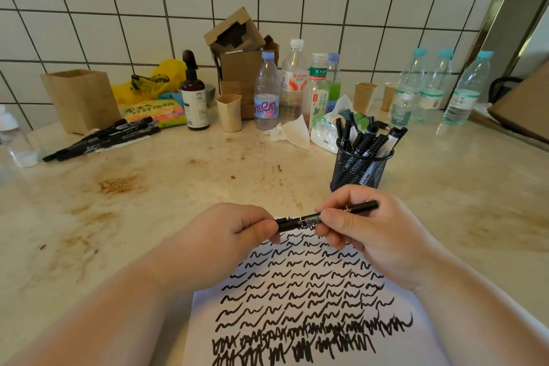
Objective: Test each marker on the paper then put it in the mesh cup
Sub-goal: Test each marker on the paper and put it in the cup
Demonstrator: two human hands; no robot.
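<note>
1. A black marker point(309, 219) is held level above the far edge of the paper point(300, 300), its long axis running left to right and rising slightly toward the right end.
2. The left hand point(237, 229) curls its fingers around the marker's left end, where the cap would sit; the right hand point(365, 229) pinches the barrel between thumb and fingers, the right end sticking out past the knuckles.
3. Whether the cap is coming off or going back on cannot be told, since the left fingers hide that end entirely.
4. The mesh cup point(359, 169) stands just beyond the paper and to its right, closer to the right hand than the left; that hand appears best placed to drop the marker in, tilting its axis upright.
5. The cup already holds a crowd of black markers point(365, 140), so the task looks well along.
6. The paper is covered in rows of black squiggles, denser toward the near edge, which is cut off by the frame.
7. Far to the left of the paper, a small pile of loose markers point(101, 140) lies on the counter point(178, 187), apparently still awaiting testing.
8. Beyond the paper, against the tiled wall, stand plastic bottles point(292, 83), a spray bottle point(194, 98) and a wooden box point(80, 98).
</note>
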